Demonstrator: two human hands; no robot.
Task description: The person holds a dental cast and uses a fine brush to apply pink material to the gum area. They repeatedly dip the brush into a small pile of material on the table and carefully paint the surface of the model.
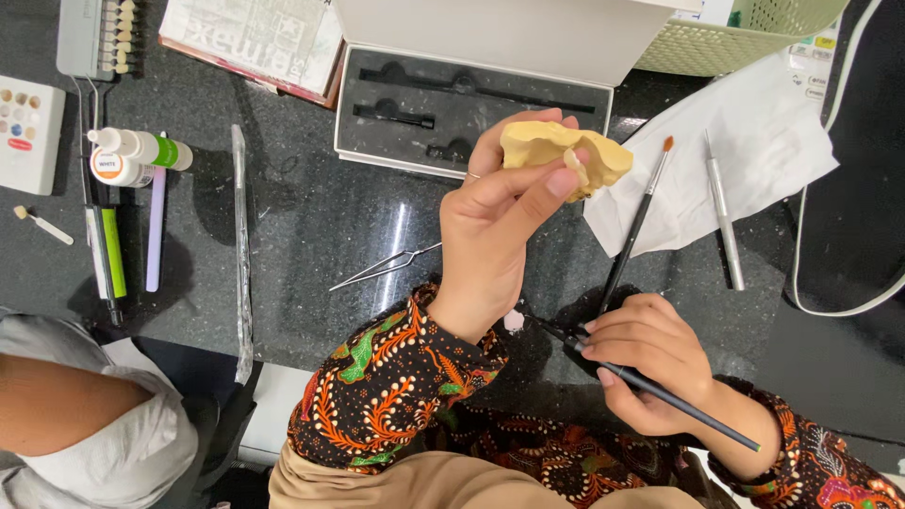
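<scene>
Yellow dental stone forms the cast [564,154] that I see raised in the left hand [500,221], pinched between the thumb [542,193] below and the curled fingers [504,137] behind, so that its pale tooth-shaped part faces the thumb tip. Right hand [650,363] lies lower, its fingers closed round a thin black brush [650,386] held like a pen; the tip points toward the left wrist, where a small whitish-pink blob sits just off the brush end, apart from the cast. I judge the work to be mid-course: the cast is lifted and turned for access and the brush appears loaded, but brush and cast are not in contact, so application remains to be made. Beyond the right fingers, a second brush [639,221] and a metal handle [724,212] rest on white tissue [764,141]. Beside the left wrist lie tweezers [382,269] on the dark worktop [302,207]; behind the left fingers stands an open case with foam slots [471,104]. Far off to the left are bottles [132,155] and a shade guide [99,38].
</scene>
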